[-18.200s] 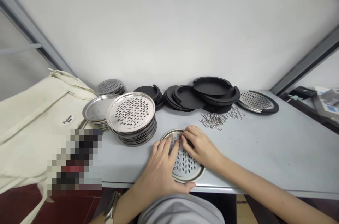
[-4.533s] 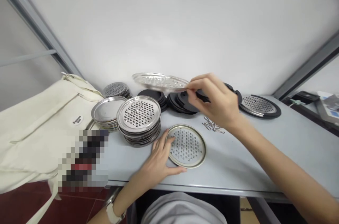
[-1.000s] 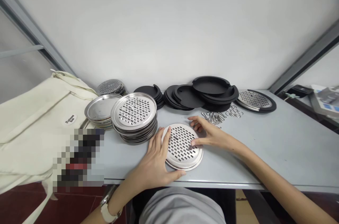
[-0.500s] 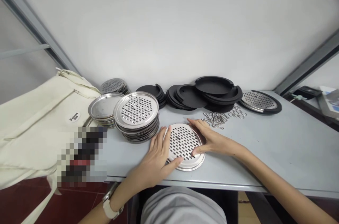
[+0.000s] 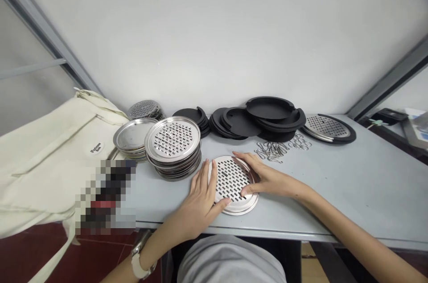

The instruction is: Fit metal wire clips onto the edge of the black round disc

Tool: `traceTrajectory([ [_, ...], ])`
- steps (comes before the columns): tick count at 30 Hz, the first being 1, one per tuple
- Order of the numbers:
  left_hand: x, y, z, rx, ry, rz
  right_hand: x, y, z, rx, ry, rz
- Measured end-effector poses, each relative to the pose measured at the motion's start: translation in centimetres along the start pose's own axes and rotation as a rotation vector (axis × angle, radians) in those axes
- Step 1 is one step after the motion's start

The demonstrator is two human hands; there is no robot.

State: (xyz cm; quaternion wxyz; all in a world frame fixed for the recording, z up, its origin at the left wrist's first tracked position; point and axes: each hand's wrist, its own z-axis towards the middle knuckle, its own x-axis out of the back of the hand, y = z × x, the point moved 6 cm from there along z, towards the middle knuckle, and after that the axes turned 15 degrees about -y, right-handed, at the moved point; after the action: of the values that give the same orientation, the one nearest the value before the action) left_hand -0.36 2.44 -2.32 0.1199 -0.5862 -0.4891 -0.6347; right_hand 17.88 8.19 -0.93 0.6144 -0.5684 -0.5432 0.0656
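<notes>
A round metal grater disc [image 5: 232, 180], with rows of slots, lies on the table near its front edge. A second rim shows just below its lower edge, from a piece underneath. My left hand [image 5: 200, 205] grips the disc's left side, fingers along the rim and thumb on the face. On the other side my right hand [image 5: 264, 178] curves round the rim, its thumb resting on the slots. Left of the disc stands a tall stack of grater discs [image 5: 173, 139]. Behind that are a stack of plain metal plates [image 5: 133, 133] and another stack of grater discs [image 5: 143, 109].
Black round holders [image 5: 270, 109] are piled along the wall, with more black discs [image 5: 189, 116] to their left. Several small metal hooks [image 5: 272, 150] lie before them. A grater in a black holder [image 5: 329, 128] sits at right. A cream bag [image 5: 63, 153] covers the left side.
Earlier my right hand held a disc in the air above the table; now a slotted disc lies on the lower one. In the last second my right hand has closed in on its rim.
</notes>
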Motion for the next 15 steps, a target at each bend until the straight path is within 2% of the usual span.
traceTrajectory([
  [3,0.2,-0.6,0.0,0.024,0.047,-0.190,0.3,0.0,0.0,0.063,0.009,0.096],
  [6,0.8,-1.6,0.2,0.038,0.164,-0.411,0.7,0.5,0.2,0.138,0.025,0.358],
  [8,1.0,-1.9,0.4,0.020,0.209,-0.485,1.1,0.9,0.3,0.143,0.059,0.510],
  [12,1.5,-1.3,0.4,-0.032,0.240,-0.460,1.6,1.1,0.1,0.056,0.121,0.601],
  [15,2.1,-0.4,0.1,-0.081,0.279,-0.394,1.5,0.4,-0.2,0.041,0.075,0.594],
])
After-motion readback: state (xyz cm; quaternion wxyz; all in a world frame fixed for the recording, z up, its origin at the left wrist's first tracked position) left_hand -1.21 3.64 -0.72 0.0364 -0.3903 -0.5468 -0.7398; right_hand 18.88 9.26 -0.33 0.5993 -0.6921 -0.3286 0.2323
